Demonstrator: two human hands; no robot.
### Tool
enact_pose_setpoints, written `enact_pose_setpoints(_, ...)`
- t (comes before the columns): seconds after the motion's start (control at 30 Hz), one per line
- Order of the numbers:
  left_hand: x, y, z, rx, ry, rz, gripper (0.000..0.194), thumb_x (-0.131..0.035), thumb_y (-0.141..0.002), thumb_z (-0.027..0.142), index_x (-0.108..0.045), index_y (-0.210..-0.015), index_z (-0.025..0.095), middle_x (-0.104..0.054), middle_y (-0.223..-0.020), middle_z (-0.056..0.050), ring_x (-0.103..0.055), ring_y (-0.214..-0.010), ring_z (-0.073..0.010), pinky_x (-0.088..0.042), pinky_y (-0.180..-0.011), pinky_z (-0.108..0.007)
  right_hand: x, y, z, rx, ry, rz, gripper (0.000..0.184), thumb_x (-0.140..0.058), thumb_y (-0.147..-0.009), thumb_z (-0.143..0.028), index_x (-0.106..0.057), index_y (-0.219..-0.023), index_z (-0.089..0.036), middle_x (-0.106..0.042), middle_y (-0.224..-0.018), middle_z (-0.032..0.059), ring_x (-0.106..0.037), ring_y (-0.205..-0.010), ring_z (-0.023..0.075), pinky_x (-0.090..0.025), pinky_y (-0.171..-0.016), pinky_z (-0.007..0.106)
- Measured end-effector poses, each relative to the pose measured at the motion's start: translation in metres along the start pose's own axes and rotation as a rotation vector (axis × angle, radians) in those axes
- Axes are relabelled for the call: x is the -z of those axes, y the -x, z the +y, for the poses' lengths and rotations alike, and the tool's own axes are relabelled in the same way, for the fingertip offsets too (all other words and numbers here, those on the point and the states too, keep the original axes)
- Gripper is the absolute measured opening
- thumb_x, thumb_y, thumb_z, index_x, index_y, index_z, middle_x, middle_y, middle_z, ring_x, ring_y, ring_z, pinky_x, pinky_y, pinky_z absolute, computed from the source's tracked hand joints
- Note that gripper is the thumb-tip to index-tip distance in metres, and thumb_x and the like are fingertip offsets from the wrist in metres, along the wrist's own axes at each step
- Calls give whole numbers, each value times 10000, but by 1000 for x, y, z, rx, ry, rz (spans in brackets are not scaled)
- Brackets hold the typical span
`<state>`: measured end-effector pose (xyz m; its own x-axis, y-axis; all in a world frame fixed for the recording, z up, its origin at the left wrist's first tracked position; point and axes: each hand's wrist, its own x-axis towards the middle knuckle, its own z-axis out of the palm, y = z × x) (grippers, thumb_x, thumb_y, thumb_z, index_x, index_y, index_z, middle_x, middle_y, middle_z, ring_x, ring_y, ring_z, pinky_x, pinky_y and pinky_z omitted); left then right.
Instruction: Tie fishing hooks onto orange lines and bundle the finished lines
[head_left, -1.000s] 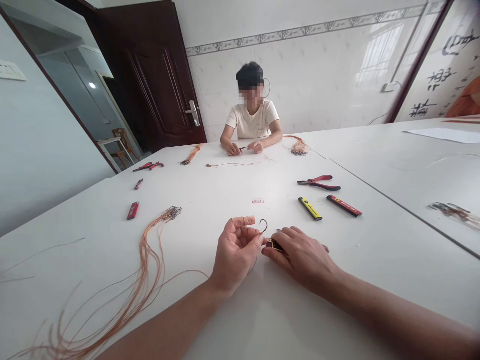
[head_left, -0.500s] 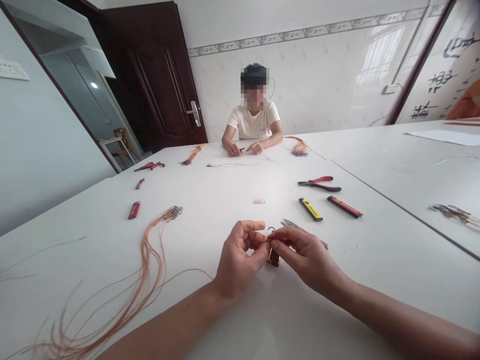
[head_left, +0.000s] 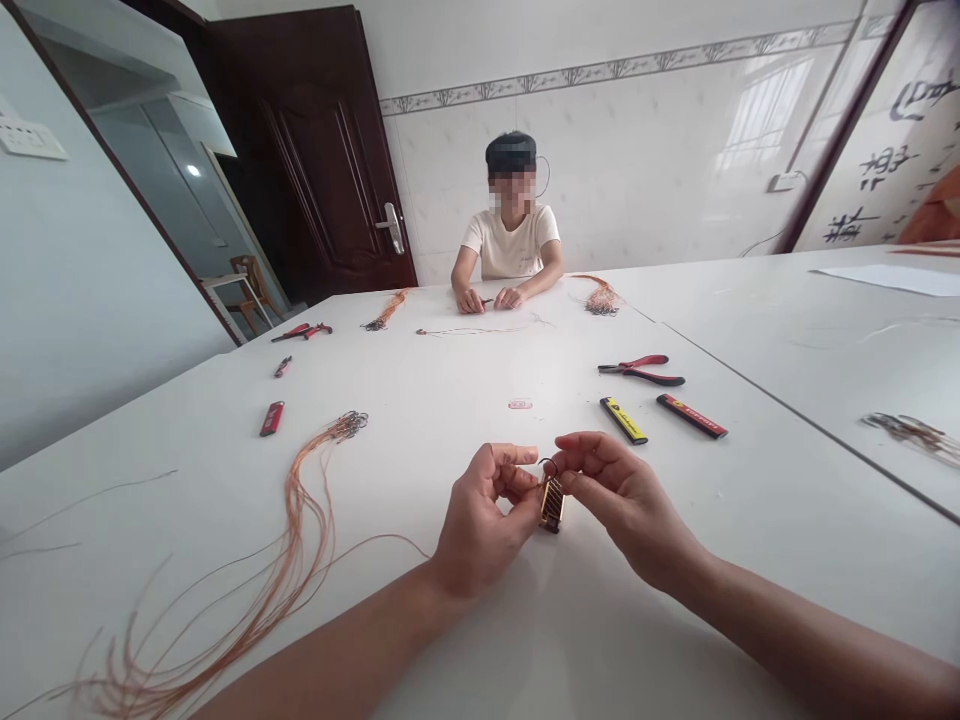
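My left hand (head_left: pixel 484 522) pinches a ribbed brass block (head_left: pixel 552 504); my right hand (head_left: pixel 626 495) pinches a small black fishing hook (head_left: pixel 548 466) just above it. Both look light and stiff: hold the block by its sides, keep clear of the hook point.

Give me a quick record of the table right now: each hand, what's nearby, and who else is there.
Left hand: fingertips beside the small gold-and-black block
Right hand: fingertips at the black fishing hook above the block
Nearby: red-handled pliers, yellow lighter, copper-coloured lines
Others: one person seated across the white table, hands at its far edge
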<state>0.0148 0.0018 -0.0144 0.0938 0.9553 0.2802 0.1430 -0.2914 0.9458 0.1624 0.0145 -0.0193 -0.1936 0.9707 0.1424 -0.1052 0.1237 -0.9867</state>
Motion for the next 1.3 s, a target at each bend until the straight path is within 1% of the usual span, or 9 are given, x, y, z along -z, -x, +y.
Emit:
enact_pose_setpoints(0.17, 0, 0, 1, 11, 8, 2, 229, -572, -720, 197, -505, -939, 197, -532, -657, 25, -546, -636, -104, -460, -611, -243, 0, 0, 1, -19, 53, -35, 200, -542, -756, -261, -502, -937, -185, -561, -822, 31, -549, -755, 141, -472, -669, 297)
enact_pose_setpoints(0.33, 0, 1, 1, -18, -16, -2, 232, -560, -725, 191, -502, -950, 196, -544, -655, 17, -548, -645, -110, -464, -608, -246, -1, 1, 2, 39, 76, -52, 196, -529, -763, -267, -497, -942, -193, -566, -846, 40, -550, -787, 150, -477, -666, 293)
enact_pose_setpoints(0.47, 0, 1, 0, 11, -16, -21, 248, -562, -722, 205, -497, -961, 195, -544, -652, 19, -545, -641, -113, -463, -613, -258, -1, 1, 3, 42, 93, -65, 195, -530, -767, -282, -498, -937, -191, -564, -819, 37, -549, -739, 144, -482, -651, 299)
enact_pose_setpoints(0.67, 1, 0, -1, -18, -37, -19, 253, -548, -732, 200, -490, -978, 193, -551, -650, 21, -542, -637, -108, -453, -643, -267, 1, -1, 3, 105, 142, -21, 218, -543, -768, -290, -498, -969, -221, -555, -953, 39, -540, -834, 143, -466, -743, 310)
enact_pose_setpoints(0.83, 0, 1, 0, 8, -17, -47, 249, -552, -734, 221, -488, -973, 194, -556, -634, 22, -549, -611, -113, -454, -606, -266, 0, -1, 6, 88, 137, -31, 197, -546, -773, -312, -498, -931, -204, -555, -784, 15, -543, -715, 127, -476, -649, 282)
enact_pose_setpoints(1.0, -1, 1, 0, -14, 1, -15, 255, -560, -724, 200, -494, -971, 196, -555, -634, 28, -554, -623, -108, -456, -640, -266, 0, 0, 4, 109, 135, -15, 225, -533, -777, -327, -496, -964, -208, -561, -916, 46, -553, -779, 142, -480, -650, 279)
enact_pose_setpoints(1.07, -1, 1, 0, -15, -9, -10, 255, -562, -724, 200, -496, -970, 199, -554, -642, 27, -554, -624, -106, -458, -639, -263, 1, -1, 4, 91, 142, -21, 253, -544, -767, -350, -503, -969, -203, -571, -899, 47, -553, -763, 142, -478, -647, 280)
enact_pose_setpoints(1.2, -1, 1, -1, -3, -25, -32, 255, -552, -733, 193, -493, -981, 196, -571, -644, 17, -563, -630, -115, -463, -641, -273, 1, -1, 7, 68, 141, 7, 227, -564, -748, -376, -546, -882, -194, -597, -803, 28, -562, -724, 140, -464, -645, 276)
enact_pose_setpoints(1.3, 0, 1, -2, -8, -26, -24, 254, -548, -737, 190, -490, -984, 198, -569, -647, 23, -567, -646, -113, -460, -667, -278, 1, -2, 7, 77, 163, 35, 247, -550, -758, -385, -556, -916, -195, -603, -843, 39, -564, -753, 147, -459, -653, 276)
